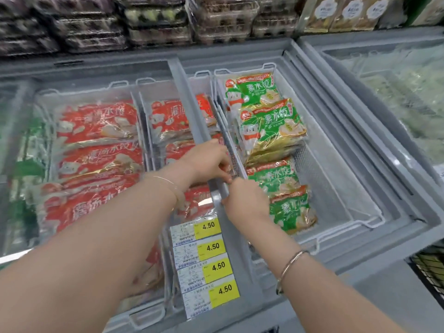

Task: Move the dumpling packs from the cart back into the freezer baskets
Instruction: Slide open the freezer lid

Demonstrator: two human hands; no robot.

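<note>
both hands meet at the freezer's sliding lid frame (217,179), left hand (206,162) and right hand (242,198) curled on it, green dumpling packs (269,121) just beyond: likely light, crinkly, slippery, best gripped by edges.

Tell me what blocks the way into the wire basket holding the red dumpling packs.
The grey-framed sliding glass lid covers the red dumpling packs in the white wire basket. Both hands, left hand and right hand, grip its edge.

Single head view, steeply downward and forward, close over the open freezer (360,179) and both forearms.
</note>
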